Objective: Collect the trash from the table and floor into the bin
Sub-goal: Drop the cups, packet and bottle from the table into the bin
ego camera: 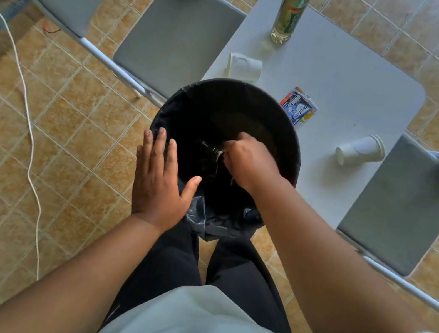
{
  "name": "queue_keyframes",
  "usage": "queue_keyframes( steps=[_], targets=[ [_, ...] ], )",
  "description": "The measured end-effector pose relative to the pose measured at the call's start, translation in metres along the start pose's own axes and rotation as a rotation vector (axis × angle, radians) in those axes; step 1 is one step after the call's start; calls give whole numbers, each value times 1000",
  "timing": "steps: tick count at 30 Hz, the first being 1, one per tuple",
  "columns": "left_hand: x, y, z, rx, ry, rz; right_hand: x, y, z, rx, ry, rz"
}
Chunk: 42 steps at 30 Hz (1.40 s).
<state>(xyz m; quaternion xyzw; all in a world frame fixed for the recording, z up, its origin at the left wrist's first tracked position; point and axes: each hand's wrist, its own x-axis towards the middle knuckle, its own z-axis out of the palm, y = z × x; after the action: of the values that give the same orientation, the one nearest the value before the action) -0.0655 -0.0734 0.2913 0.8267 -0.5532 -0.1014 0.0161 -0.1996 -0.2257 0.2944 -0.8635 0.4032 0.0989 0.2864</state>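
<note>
While right hand (245,162) is curled inside bin (295,162), maybe pinching scrap | left hand (158,182) spread flat on rim | next: cup (243,66) at table (345,80) edge.

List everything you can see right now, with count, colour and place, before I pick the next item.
bin: 1, black with black liner, against the table's near edge
paper cups: 2, white, lying on the table
wrapper: 1, blue and white, on the table beside the bin
bottle: 1, clear with green label, upright at the table's far end
table: 1, grey
chairs: 2, grey, either side of the table
cable: 1, white, on the tiled floor
left hand: open, flat on the bin's rim
right hand: fisted inside the bin
</note>
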Motion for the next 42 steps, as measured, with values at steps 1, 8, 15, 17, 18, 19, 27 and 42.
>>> queue_keyframes(
  steps=[1,8,15,17,18,19,27,42],
  targets=[
    [0,0,0,-2,1,0,5,-3,5,-31,-68,-8],
    [0,0,-1,1,-4,-3,14,-4,15,-8,-146,9],
    [2,3,-2,23,-12,-1,-21,21,-24,319,541,-62],
    [3,4,-2,20,-12,0,-32,42,-38,494,786,18],
    [3,4,-2,21,-10,1,-36,56,-44,513,882,88],
    [3,5,-2,23,-8,1,-40,73,-48,500,946,167],
    [3,6,2,-4,64,15,-29,253,-18,349,429,923],
    [8,20,9,-58,138,18,-13,303,14,120,278,994]
  ],
)
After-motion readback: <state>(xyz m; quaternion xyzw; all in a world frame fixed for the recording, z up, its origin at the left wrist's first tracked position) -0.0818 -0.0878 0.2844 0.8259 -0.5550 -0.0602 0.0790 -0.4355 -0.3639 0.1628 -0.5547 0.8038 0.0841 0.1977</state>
